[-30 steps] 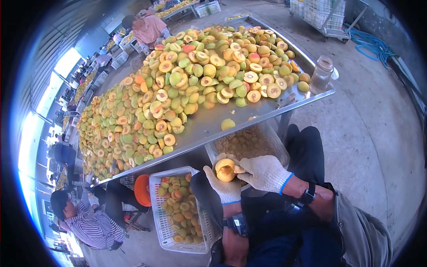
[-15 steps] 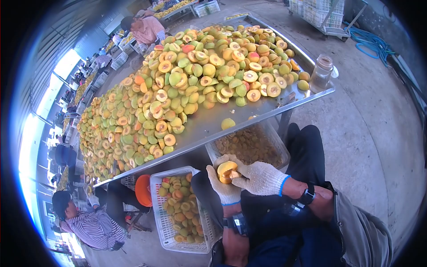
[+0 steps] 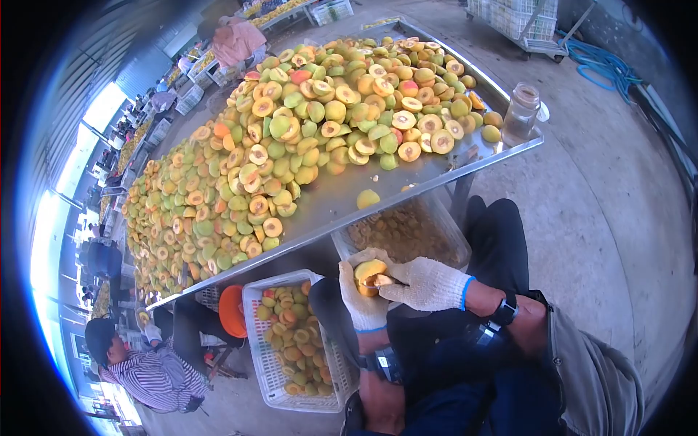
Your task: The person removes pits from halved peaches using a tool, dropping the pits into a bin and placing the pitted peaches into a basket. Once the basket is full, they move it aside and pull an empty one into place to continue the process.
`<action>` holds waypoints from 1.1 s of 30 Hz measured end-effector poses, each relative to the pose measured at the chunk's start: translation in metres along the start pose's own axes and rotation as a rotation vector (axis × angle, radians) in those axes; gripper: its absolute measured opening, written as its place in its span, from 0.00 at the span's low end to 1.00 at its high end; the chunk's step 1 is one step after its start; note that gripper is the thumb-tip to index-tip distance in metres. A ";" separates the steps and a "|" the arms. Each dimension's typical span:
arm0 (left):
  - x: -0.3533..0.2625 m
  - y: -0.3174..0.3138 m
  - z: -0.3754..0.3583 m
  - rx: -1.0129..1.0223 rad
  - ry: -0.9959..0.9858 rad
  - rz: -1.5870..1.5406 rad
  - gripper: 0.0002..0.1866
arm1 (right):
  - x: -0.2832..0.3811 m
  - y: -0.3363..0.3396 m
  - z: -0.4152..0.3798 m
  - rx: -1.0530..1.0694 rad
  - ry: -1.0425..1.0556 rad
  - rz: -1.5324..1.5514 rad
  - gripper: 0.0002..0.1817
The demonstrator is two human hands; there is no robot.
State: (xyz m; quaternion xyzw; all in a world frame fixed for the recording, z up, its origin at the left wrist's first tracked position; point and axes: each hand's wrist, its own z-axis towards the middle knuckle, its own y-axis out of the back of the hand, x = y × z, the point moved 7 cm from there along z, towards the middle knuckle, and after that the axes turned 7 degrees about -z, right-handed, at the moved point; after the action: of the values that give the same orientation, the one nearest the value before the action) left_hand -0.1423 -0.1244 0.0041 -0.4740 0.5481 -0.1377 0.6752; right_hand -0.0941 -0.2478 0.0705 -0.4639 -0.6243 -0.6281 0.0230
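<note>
My left hand (image 3: 363,301), in a white knit glove, grips a halved peach (image 3: 368,272) over my lap. My right hand (image 3: 429,283), gloved the same way, presses a small tool into the cut face of that peach; the tool is mostly hidden by the fingers. Just behind my hands stands a white crate of pits (image 3: 451,232). To the left of my knees a white basket (image 3: 256,341) holds several pitted peach halves.
A long steel table (image 3: 407,182) carries a big heap of halved peaches (image 3: 291,138), one loose half (image 3: 368,198) near its front edge and a clear jar (image 3: 521,115) at its right corner. A person in a striped shirt (image 3: 145,370) crouches lower left; another works at the table's far end.
My hands have turned the peach and drawn closer together; my right hand now digs at its cut face. The view has shifted slightly downward.
</note>
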 end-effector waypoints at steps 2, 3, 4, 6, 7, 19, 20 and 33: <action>0.000 0.000 -0.001 0.001 0.007 0.015 0.27 | -0.004 -0.005 0.003 -0.035 0.008 0.025 0.28; 0.001 0.000 -0.001 0.015 -0.004 0.016 0.27 | -0.004 -0.004 0.002 -0.038 0.005 0.026 0.28; 0.001 -0.001 -0.001 0.029 -0.016 0.016 0.26 | -0.003 -0.001 0.002 -0.031 0.008 -0.013 0.28; 0.003 0.001 -0.002 -0.001 -0.010 0.040 0.26 | -0.004 -0.003 0.000 -0.019 0.007 -0.049 0.28; 0.003 0.001 -0.002 -0.029 -0.010 0.061 0.25 | -0.006 -0.003 0.001 -0.021 -0.001 -0.073 0.27; 0.020 0.010 0.004 -0.039 0.050 -0.028 0.25 | -0.020 -0.006 0.002 -0.085 0.023 -0.224 0.22; 0.021 0.009 0.004 -0.037 0.052 -0.029 0.25 | -0.022 -0.005 0.002 -0.135 0.041 -0.261 0.21; 0.019 0.031 0.016 -0.204 0.034 -0.035 0.28 | -0.017 0.007 -0.008 -0.285 0.061 -0.271 0.14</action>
State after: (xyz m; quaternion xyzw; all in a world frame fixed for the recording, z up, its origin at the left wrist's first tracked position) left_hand -0.1315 -0.1140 -0.0324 -0.5474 0.5624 -0.1009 0.6114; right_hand -0.0848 -0.2653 0.0677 -0.3548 -0.5849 -0.7212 -0.1091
